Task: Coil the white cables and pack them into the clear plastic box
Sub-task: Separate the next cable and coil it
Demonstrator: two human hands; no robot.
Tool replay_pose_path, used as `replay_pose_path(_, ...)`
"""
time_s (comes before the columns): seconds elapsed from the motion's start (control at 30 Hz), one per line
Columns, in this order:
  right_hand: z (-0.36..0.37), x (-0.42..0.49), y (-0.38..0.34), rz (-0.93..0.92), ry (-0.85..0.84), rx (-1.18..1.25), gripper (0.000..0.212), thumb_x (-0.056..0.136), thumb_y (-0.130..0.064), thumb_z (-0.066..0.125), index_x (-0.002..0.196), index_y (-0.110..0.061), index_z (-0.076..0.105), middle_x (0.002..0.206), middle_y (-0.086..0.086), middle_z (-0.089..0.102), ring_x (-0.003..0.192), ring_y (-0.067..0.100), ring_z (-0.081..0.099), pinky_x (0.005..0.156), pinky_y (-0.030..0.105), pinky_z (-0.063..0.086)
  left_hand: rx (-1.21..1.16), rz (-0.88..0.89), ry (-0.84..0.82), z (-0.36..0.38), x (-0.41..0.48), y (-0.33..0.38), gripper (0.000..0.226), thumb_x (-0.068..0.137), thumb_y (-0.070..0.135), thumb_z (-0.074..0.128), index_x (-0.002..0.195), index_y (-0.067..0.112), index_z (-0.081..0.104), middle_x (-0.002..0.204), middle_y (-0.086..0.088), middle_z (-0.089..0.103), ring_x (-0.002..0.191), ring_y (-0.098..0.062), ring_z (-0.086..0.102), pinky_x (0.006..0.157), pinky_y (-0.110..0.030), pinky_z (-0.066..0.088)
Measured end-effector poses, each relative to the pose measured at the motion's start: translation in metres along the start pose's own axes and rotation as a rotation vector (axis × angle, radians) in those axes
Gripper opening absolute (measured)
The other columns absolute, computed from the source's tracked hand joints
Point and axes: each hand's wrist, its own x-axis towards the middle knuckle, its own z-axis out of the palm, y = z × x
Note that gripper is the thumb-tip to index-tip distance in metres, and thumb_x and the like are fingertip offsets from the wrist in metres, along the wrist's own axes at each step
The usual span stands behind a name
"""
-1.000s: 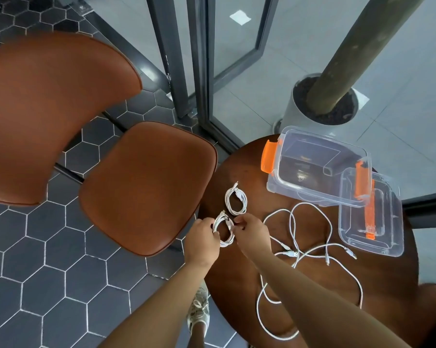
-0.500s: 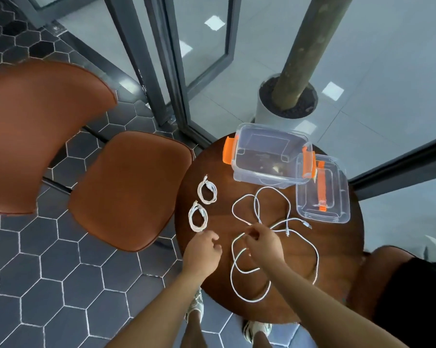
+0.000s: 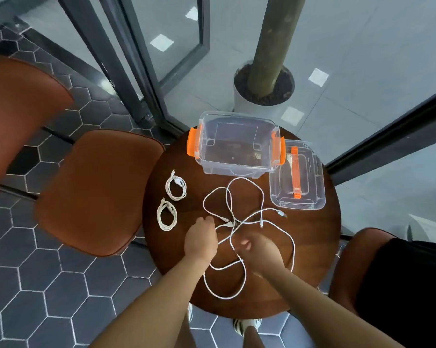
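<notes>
"White cord, wound into two neat oval loops, the farther coil (image 3: 176, 198) and the nearer coil (image 3: 167, 228)?"
"Yes, on the round dark wooden tabletop (image 3: 312, 247), left of the loose tangle of smooth white cables (image 3: 234, 223)."
"And the clear plastic box (image 3: 237, 169)?"
"Open at the far edge, orange latches out, its clear lid (image 3: 310, 194) just beside it."
"Hands?"
"Left hand (image 3: 200, 241) and right hand (image 3: 259, 252) curl at the tangle; blurred, so I cannot tell whether either has a strand."
</notes>
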Motion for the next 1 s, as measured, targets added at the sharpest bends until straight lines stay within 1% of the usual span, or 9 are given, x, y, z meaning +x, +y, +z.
replay_pose_path(0.13, 0.012, 0.006, 0.002, 0.028, -0.035, 0.020, 0.024, 0.081, -0.038, 0.072, 0.103, -0.032, 0.065, 0.093, -0.011, 0.067, 0.090, 0.015, 0.065, 0.074, 0.028, 0.049, 0.058, 0.051, -0.019, 0.006, 0.008, -0.004, 0.016, 0.097, 0.012, 0.052, 0.111, 0.013, 0.061, 0.108, -0.008, 0.068, 0.101, -0.027, 0.067, 0.083, -0.035, 0.051)
replay_pose_path(0.3, 0.013, 0.011, 0.007, 0.038, -0.014, -0.046, 0.020, 0.079, -0.018, 0.052, 0.082, -0.036, 0.063, 0.090, -0.008, 0.071, 0.085, 0.018, 0.068, 0.073, 0.032, 0.058, -0.097, 0.003, -0.034, 0.004, 0.004, -0.017, 0.019, 0.090, 0.015, 0.057, 0.103, 0.010, 0.070, 0.103, -0.005, 0.070, 0.096, -0.025, 0.066, 0.082, -0.035, 0.051)
replay_pose_path(0.4, -0.001, 0.004, 0.009, 0.060, 0.041, -0.006, 0.018, 0.080, -0.017, 0.056, 0.083, -0.029, 0.069, 0.085, -0.007, 0.069, 0.083, 0.020, 0.066, 0.068, 0.028, 0.053, -0.456, -0.191, -0.048, -0.015, -0.008, -0.021, 0.009, 0.084, 0.016, 0.064, 0.092, 0.016, 0.070, 0.090, -0.001, 0.072, 0.083, -0.021, 0.068, 0.080, -0.036, 0.057)
replay_pose_path(0.5, -0.014, -0.011, 0.001, -0.027, 0.140, 0.140, 0.023, 0.082, -0.013, 0.060, 0.094, -0.029, 0.073, 0.086, -0.011, 0.066, 0.081, 0.011, 0.063, 0.071, 0.023, 0.048, -0.938, -0.384, -0.134, -0.041, -0.022, -0.014, 0.008, 0.088, 0.006, 0.060, 0.091, 0.008, 0.067, 0.078, -0.008, 0.066, 0.070, -0.021, 0.067, 0.073, -0.043, 0.064)
replay_pose_path(0.63, -0.021, -0.044, -0.026, -0.267, -0.083, 0.355, 0.058, 0.075, -0.002, 0.063, 0.124, -0.033, 0.063, 0.110, -0.012, 0.069, 0.099, -0.001, 0.062, 0.080, 0.008, 0.045, -1.334, -0.380, -0.191, -0.086, -0.042, 0.006, 0.009, 0.093, -0.006, 0.053, 0.096, -0.001, 0.059, 0.075, -0.013, 0.055, 0.074, -0.030, 0.067, 0.065, -0.041, 0.063)
replay_pose_path(0.7, -0.023, -0.054, -0.037, -0.317, -0.131, 0.296, 0.042, 0.079, -0.013, 0.067, 0.117, -0.031, 0.066, 0.102, -0.013, 0.071, 0.091, 0.000, 0.064, 0.080, 0.014, 0.048, -1.453, -0.326, -0.178, -0.108, -0.050, 0.016, 0.010, 0.093, -0.007, 0.051, 0.093, 0.001, 0.057, 0.076, -0.014, 0.059, 0.071, -0.029, 0.069, 0.062, -0.037, 0.060)
replay_pose_path(0.8, -0.031, -0.060, -0.037, -0.292, 0.048, 0.182, 0.008, 0.086, -0.022, 0.066, 0.092, -0.023, 0.071, 0.081, -0.010, 0.069, 0.083, 0.011, 0.068, 0.075, 0.028, 0.049, -1.597, -0.238, -0.181, -0.140, -0.062, 0.030, 0.014, 0.096, -0.004, 0.048, 0.090, 0.006, 0.056, 0.078, -0.012, 0.061, 0.066, -0.025, 0.069, 0.068, -0.036, 0.056)
replay_pose_path(0.9, -0.049, -0.064, -0.020, -0.242, 0.226, 0.209, 0.007, 0.088, -0.018, 0.067, 0.085, -0.024, 0.069, 0.081, -0.007, 0.072, 0.079, 0.012, 0.067, 0.072, 0.032, 0.051, -1.807, -0.139, -0.181, -0.170, -0.071, 0.039, 0.015, 0.100, 0.000, 0.048, 0.091, 0.007, 0.058, 0.072, -0.009, 0.058, 0.062, -0.022, 0.060, 0.076, -0.044, 0.058)
replay_pose_path(1.0, -0.079, -0.069, -0.013, -0.306, 0.322, 0.151, 0.006, 0.089, -0.018, 0.068, 0.092, -0.021, 0.073, 0.085, -0.009, 0.072, 0.078, 0.010, 0.066, 0.072, 0.029, 0.053, -1.937, -0.075, -0.195, -0.197, -0.077, 0.050, 0.020, 0.104, 0.016, 0.048, 0.089, 0.009, 0.060, 0.064, -0.004, 0.051, 0.056, -0.017, 0.048, 0.071, -0.039, 0.054)
